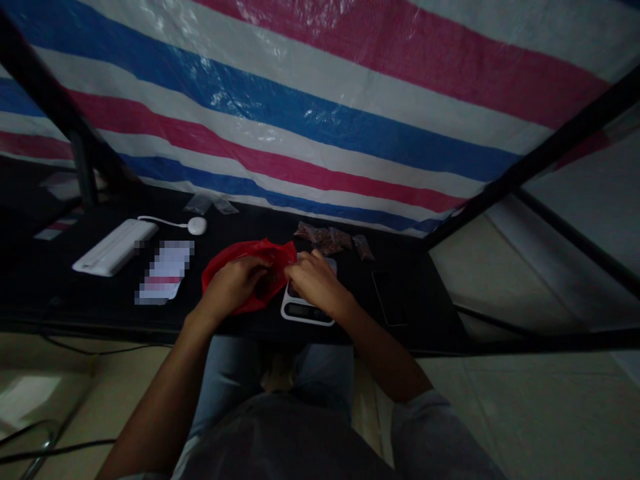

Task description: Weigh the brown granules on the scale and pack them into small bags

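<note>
Red plastic bag [249, 267], where?

Head view: on the black table [250, 223], closed in the left hand [233, 288].

And the right hand [313, 283]?

Curled narrowly at the bag's edge, above a digital scale [305, 310]; whether it holds, cannot tell.

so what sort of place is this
Probably a makeshift weighing and packing spot: a digital scale sits on a black table, small packets of something dark lie beside it, and a striped plastic tarp hangs behind.
</note>
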`<state>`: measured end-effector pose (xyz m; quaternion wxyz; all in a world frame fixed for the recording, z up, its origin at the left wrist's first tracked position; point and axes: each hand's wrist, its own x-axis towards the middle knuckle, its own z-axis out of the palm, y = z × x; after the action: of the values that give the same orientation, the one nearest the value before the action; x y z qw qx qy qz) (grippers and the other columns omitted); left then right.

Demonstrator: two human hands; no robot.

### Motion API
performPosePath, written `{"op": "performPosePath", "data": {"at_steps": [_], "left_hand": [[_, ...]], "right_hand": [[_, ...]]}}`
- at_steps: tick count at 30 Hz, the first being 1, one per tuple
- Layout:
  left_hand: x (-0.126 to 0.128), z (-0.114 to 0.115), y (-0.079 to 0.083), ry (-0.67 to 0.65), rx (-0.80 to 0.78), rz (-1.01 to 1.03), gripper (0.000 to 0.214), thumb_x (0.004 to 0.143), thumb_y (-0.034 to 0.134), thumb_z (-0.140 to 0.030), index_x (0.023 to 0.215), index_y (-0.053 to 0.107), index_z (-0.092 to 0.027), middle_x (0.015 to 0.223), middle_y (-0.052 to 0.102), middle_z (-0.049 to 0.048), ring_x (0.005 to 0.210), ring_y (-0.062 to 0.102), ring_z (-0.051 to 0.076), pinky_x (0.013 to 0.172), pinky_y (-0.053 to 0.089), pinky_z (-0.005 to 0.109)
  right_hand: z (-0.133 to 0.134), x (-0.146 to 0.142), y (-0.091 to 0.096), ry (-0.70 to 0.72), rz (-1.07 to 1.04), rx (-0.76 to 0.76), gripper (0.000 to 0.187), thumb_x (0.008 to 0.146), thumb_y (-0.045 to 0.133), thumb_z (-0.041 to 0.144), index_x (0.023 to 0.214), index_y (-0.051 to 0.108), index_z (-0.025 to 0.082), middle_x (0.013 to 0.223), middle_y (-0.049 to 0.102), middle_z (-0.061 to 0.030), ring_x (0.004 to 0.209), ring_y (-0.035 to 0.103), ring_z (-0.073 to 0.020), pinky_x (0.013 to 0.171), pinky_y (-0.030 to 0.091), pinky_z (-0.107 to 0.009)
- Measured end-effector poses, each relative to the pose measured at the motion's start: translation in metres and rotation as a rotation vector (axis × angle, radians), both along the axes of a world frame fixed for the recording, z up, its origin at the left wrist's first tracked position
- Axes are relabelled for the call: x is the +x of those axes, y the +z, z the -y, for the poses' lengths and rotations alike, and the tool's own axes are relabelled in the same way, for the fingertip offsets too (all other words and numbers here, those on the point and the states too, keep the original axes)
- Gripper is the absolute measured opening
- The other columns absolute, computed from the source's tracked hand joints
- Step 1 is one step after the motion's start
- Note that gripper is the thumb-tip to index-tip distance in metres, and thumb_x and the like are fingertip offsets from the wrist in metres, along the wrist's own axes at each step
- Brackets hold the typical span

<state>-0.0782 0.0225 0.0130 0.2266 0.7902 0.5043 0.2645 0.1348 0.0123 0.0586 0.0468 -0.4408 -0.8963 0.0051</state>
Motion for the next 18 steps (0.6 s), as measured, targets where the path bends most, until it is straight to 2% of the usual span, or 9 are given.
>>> {"op": "performPosePath", "data": {"at_steps": [5, 9, 18], "left_hand": [[-0.002, 0.002, 0.002, -0.016, 0.008, 0.025, 0.03, 0.094, 0.051, -0.03, 0.107, 0.075, -0.021, 0.11, 0.078, 0.0089, 0.1, 0.073, 0.027, 0.089, 0.055, 0.036], [0.003, 0.005, 0.004, -0.024, -0.023, 0.007, 0.03, 0.095, 0.05, -0.033, 0.108, 0.075, -0.021, 0.111, 0.077, 0.0091, 0.101, 0.072, 0.028, 0.088, 0.054, 0.037], [0.011, 0.005, 0.008, -0.063, -0.06, -0.063, 0.033, 0.098, 0.046, -0.035, 0.111, 0.073, -0.02, 0.115, 0.076, 0.0092, 0.104, 0.07, 0.028, 0.089, 0.051, 0.038]], "right_hand": [[0.0, 0.044, 0.013, -0.074, -0.289, -0.033, 0.01, 0.087, 0.073, 0.012, 0.09, 0.074, 0.022, 0.092, 0.074, -0.0064, 0.093, 0.063, -0.0254, 0.084, 0.043, -0.038], [0.005, 0.072, 0.01, -0.125, -0.419, -0.108, 0.013, 0.085, 0.074, 0.009, 0.09, 0.074, 0.021, 0.093, 0.076, -0.0047, 0.093, 0.064, -0.0232, 0.084, 0.046, -0.036], [0.012, 0.072, 0.008, -0.156, -0.46, -0.139, 0.012, 0.088, 0.071, 0.008, 0.093, 0.074, 0.019, 0.095, 0.074, -0.0051, 0.092, 0.064, -0.0196, 0.084, 0.045, -0.032]]}}
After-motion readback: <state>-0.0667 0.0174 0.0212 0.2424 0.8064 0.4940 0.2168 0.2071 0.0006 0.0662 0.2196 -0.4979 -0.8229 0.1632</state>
